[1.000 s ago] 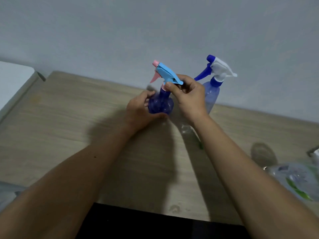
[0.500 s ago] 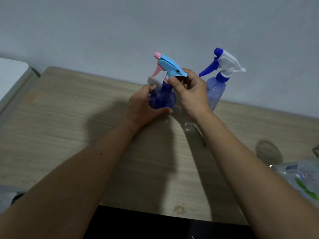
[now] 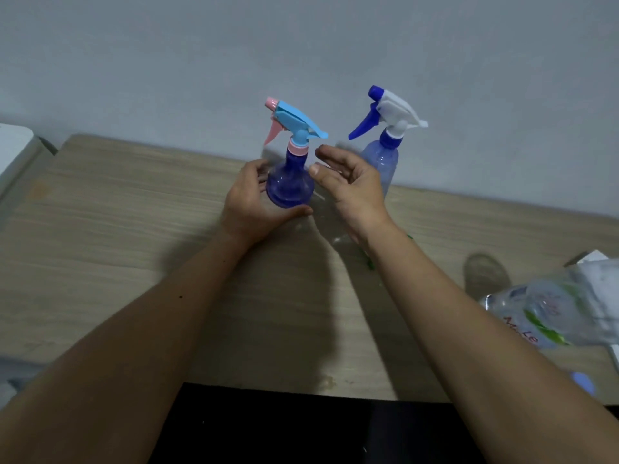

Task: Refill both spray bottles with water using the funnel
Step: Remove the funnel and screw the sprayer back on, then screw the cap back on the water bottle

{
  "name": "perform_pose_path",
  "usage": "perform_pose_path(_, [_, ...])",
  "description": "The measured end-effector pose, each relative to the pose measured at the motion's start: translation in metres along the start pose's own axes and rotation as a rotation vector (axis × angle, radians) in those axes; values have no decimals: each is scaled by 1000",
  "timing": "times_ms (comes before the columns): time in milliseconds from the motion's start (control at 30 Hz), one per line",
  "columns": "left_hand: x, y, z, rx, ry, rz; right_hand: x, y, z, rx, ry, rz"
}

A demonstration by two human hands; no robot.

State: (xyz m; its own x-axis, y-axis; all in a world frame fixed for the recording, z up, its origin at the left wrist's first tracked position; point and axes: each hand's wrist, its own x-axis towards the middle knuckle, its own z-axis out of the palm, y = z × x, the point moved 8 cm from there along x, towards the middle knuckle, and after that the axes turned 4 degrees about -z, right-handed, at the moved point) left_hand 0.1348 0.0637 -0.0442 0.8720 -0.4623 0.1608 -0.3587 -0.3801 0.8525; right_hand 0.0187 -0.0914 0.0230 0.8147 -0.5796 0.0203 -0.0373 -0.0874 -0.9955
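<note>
Left grip (image 3: 249, 195) is curled round the base of the dark blue bottle (image 3: 290, 182), thumb along its near side and fingers wrapped behind it, holding it upright on the counter (image 3: 117, 229). Right grip (image 3: 348, 182) holds nothing: its fingers are loosely spread and slightly bent, thumb pointing toward the bottle's neck, just beside the bottle but apart from it.

That bottle has a round, bulbous body, a pink collar and a light blue spray head (image 3: 294, 123) with a pink trigger and nozzle; the head sits on the neck. Behind the right hand stands the pale bottle (image 3: 385, 162), taller and slimmer, upright near the wall (image 3: 301, 45), with a white spray head and a dark blue trigger, nozzle and collar. The two bottles are near each other, not touching.

At the right edge a clear water bottle (image 3: 549, 319) with a green and white label lies on its side on the counter, blurred. A white surface (image 3: 13, 145) shows at the far left edge. Both forearms reach in from the bottom of the view, casting a shadow on the wood between them.
</note>
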Motion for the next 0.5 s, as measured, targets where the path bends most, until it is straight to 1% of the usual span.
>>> perform_pose_path(100, [-20, 1, -7, 47, 100, -6, -20, 4, -12, 30, 5, 3])
perform_pose_path(200, [-51, 5, -12, 43, 185, 7, -43, 6, -24, 47, 7, -5])
perform_pose_path(267, [-71, 10, -13, 32, 185, -12, -61, 5, -36, 58, 11, -19])
perform_pose_path(367, [-102, 20, -8, -23, 158, -90, -93, 4, -63, 87, 24, -24])
perform_pose_path(500, [-141, 45, 15, -125, 88, -158, -145, 6, -111, 119, 51, -14])
